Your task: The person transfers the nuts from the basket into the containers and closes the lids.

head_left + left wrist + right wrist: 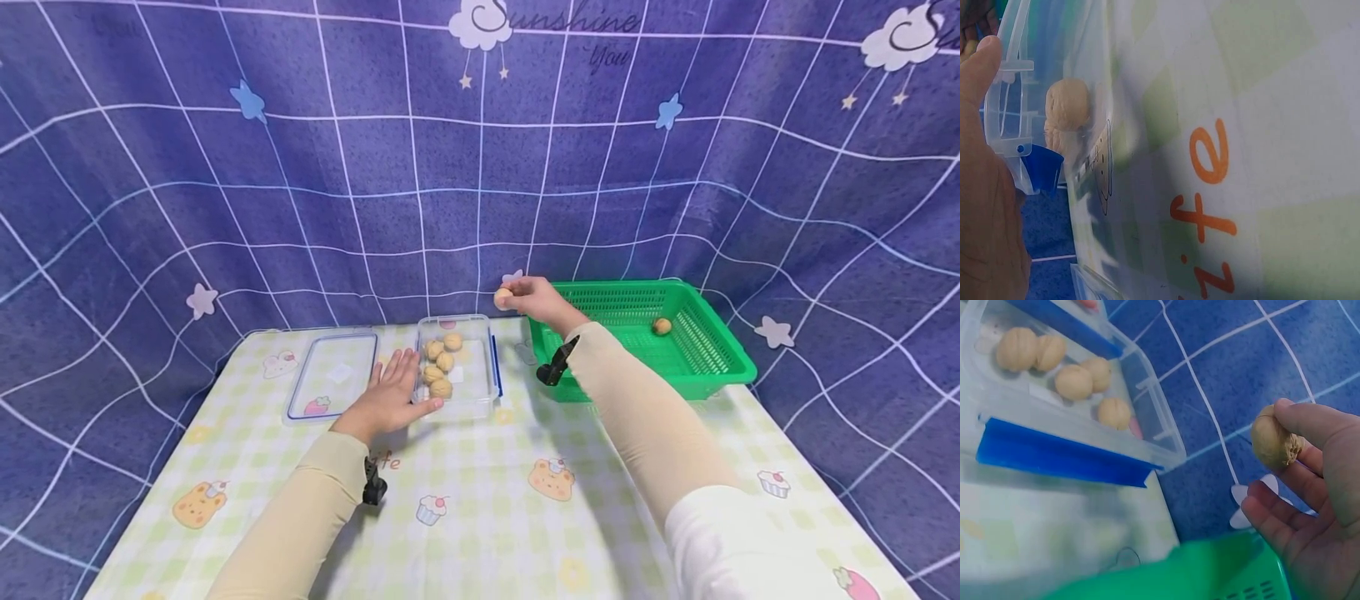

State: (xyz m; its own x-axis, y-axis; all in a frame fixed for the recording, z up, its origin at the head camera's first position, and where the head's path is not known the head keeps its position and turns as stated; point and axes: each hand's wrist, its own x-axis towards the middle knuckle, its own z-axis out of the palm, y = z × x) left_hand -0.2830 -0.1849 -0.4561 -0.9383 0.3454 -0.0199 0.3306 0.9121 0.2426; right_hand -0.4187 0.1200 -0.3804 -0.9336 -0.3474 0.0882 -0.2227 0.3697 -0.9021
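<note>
My right hand (pixel 542 302) pinches a walnut (pixel 1270 439) between thumb and fingers, raised between the clear plastic box and the green basket. In the head view that held walnut (pixel 503 297) is up near the curtain. Several walnuts (pixel 441 388) lie along the left side of the clear box (pixel 477 398). My left hand (pixel 392 398), fingers spread and straight, rests against the box's left edge, thumb along its near corner. The green basket (pixel 697 387) on the right has one walnut (pixel 662 326) inside; my right forearm hides part of its left side.
A clear lid with a blue seal (pixel 333 337) lies flat left of the box. Blue locking flaps (pixel 1060 453) hang out from the box's sides. A purple-blue grid curtain (pixel 450 217) rises right behind the table, whose checked cloth (pixel 480 533) spreads in front.
</note>
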